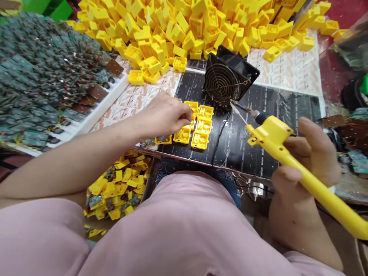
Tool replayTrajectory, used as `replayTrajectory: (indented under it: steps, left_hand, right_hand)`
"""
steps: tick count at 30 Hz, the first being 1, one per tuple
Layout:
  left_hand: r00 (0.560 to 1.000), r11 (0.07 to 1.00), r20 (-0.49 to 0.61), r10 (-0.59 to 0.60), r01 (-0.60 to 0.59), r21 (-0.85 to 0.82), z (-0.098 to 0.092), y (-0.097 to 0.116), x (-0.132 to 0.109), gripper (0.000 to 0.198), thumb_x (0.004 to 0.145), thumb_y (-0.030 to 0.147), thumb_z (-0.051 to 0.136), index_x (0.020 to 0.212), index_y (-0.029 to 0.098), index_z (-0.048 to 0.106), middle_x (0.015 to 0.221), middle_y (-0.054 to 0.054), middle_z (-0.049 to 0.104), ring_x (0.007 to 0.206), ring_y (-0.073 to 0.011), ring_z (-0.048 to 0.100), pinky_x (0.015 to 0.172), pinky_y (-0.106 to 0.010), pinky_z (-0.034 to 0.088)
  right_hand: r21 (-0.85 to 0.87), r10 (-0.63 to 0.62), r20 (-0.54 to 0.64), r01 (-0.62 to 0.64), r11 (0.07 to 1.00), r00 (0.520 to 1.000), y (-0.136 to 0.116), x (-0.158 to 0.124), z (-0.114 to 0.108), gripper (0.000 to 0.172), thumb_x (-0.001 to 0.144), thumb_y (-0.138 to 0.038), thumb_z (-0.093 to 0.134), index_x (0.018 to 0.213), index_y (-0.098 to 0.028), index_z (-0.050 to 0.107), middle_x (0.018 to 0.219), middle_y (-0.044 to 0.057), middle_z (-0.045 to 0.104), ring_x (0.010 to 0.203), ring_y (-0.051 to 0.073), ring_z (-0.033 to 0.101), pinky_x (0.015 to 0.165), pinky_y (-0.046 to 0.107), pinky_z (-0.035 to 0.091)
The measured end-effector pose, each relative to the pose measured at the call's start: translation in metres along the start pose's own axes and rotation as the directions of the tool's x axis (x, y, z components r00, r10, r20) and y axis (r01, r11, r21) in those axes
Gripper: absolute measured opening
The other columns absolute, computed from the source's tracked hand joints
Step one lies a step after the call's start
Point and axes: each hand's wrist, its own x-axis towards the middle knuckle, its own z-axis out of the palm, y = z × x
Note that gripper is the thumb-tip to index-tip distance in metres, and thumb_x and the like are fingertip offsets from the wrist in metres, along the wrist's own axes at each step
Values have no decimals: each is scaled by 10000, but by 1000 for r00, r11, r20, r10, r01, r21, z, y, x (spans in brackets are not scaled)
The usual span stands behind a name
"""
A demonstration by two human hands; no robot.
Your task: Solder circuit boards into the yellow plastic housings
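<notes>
My right hand (313, 161) is wrapped round a yellow soldering gun (276, 138), whose thin metal tip points left toward a black fan. My left hand (166, 115) reaches over a small group of open yellow plastic housings (200, 140), laid in rows on the black mat. Its thumb and fingertips are pinched together above one housing; whatever they hold is too small or hidden to make out. Under the left wrist, a housing with a circuit board (163, 138) in it is partly covered.
The black fan (222, 82) stands behind the housings, its cable (220, 140) running to the front edge. A big heap of yellow housings (172, 27) fills the back. Circuit boards (43, 76) pile up in a white tray at left. Below, a box (123, 180) holds more yellow pieces.
</notes>
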Motion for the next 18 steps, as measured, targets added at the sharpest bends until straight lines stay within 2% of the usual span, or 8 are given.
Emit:
replayTrajectory:
  steps: [1, 4, 7, 8, 10, 12, 14, 18]
  left_hand:
    - [999, 998, 39, -19, 17, 58, 8, 7, 6, 196, 928, 213, 663, 943, 229, 858, 922, -9, 855, 975, -252, 817, 1114, -464, 520]
    - [992, 994, 115, -55, 43, 101, 29, 22, 15, 261, 985, 218, 610, 1011, 193, 869, 1053, -91, 878, 1089, -324, 814, 1138, -527, 488]
    - [996, 998, 80, -36, 31, 63, 38, 20, 16, 293, 990, 249, 588, 1030, 188, 873, 1056, -107, 875, 1094, -321, 798, 1113, -508, 485]
    - [997, 998, 66, -27, 23, 56, 40, 18, 16, 292, 981, 250, 588, 1022, 192, 872, 1032, -97, 872, 1079, -308, 793, 1105, -495, 486]
    - [998, 998, 60, -21, 18, 54, 41, 15, 17, 282, 971, 253, 595, 1004, 200, 870, 992, -76, 863, 1061, -290, 785, 1098, -477, 487]
    - [997, 998, 71, -22, 18, 60, 43, 13, 17, 276, 972, 259, 601, 1005, 201, 869, 982, -70, 856, 1073, -292, 778, 1107, -483, 485]
    - [997, 998, 75, -16, 10, 67, 44, 13, 18, 283, 982, 268, 597, 1027, 199, 868, 997, -78, 854, 1096, -303, 773, 1123, -505, 480]
    - [999, 998, 44, 6, -9, 69, 44, 12, 15, 313, 1007, 286, 559, 1042, 205, 859, 1051, -90, 857, 1117, -307, 768, 1147, -526, 476]
  right_hand:
    - [-20, -15, -60, 14, 1000, 998, 4, 2, 1, 551, 1013, -644, 806, 1486, -365, 771, 1224, 82, 846, 831, 261, 805, 617, 372, 664]
    - [-25, -15, -272, 9, 1000, 962, 23, 7, 9, 350, 1043, -574, 784, 1250, -313, 891, 881, 44, 805, 677, 196, 708, 538, 315, 539]
    - [61, 44, -443, -18, 998, 895, 39, 6, 16, 337, 1075, -539, 727, 991, -275, 920, 773, 31, 765, 698, 183, 701, 618, 312, 549]
    - [78, 76, -428, -47, 996, 901, 41, 5, 17, 294, 1076, -489, 735, 974, -278, 913, 817, 27, 795, 737, 190, 731, 660, 320, 579]
    - [80, 94, -274, -75, 994, 957, 37, 1, 17, 146, 1048, -385, 788, 1091, -300, 898, 957, 14, 852, 762, 186, 772, 683, 317, 623]
    - [62, 57, -73, -52, 997, 996, 27, -2, 15, 267, 1012, -333, 839, 1278, -323, 847, 1059, 2, 870, 721, 165, 781, 631, 288, 637]
    - [31, -18, 49, 17, 999, 999, 17, -3, 15, 364, 985, -314, 868, 1344, -322, 805, 1027, -8, 867, 660, 156, 771, 557, 269, 623]
    - [-8, -114, 73, 115, 993, 991, 10, -1, 21, 246, 972, -317, 885, 1200, -294, 796, 881, -8, 843, 625, 184, 775, 499, 285, 620]
